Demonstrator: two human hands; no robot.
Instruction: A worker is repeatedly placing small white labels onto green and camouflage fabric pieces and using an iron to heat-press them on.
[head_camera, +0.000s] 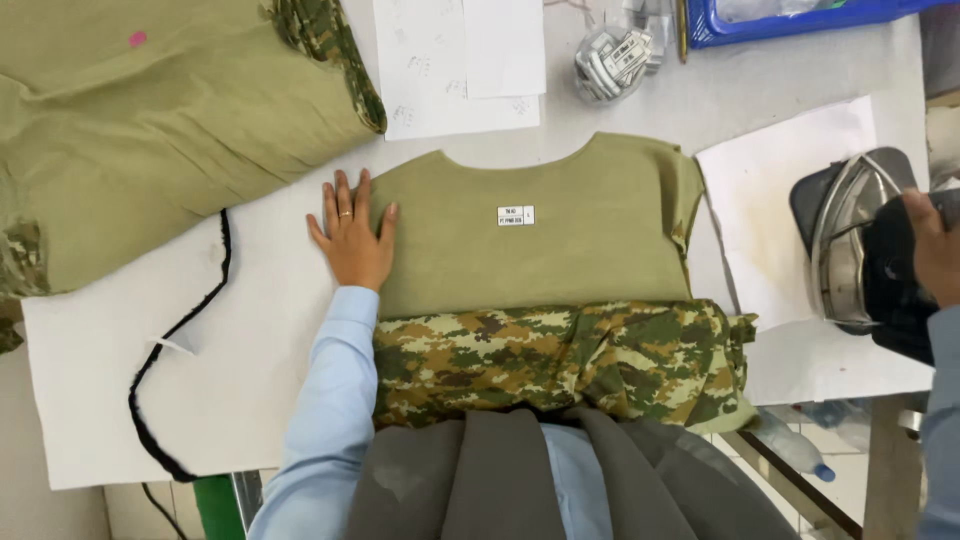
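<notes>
Stacked cloth (130, 130): a thick olive pile with camouflage trim at 10 o'clock, well apart from the work in hand; it takes up the far left of the table.
Black cord (180, 340): curls over the white pad at 8 o'clock, near the left sleeve; it looks likely to snag a sweeping arm.
Left hand (352, 235): flat, fingers spread, palm down on the olive garment's left edge at 9 o'clock; it presses and clamps nothing.
Olive garment (560, 250): lies flat at centre, neckline toward 12 o'clock, a small white label (515, 215) near the collar, its camouflage lower part (560, 365) bunched at the near table edge at 6 o'clock. It looks soft, light and limp, so it probably drags and wrinkles if pulled from one corner; the shoulder seams or the side hems seem the safest holds.
Paper sheets (460, 70): at 12 o'clock, just beyond the neckline.
Open room: bare white pad (250, 400) at 7 to 8 o'clock; less space at 3 o'clock.
Iron (850, 240): on its dark rest at 3 o'clock, beside a white sheet (780, 200), close to the table's right edge; it looks heavy and rigid.
Right hand (935, 245): closed round the iron's black handle.
</notes>
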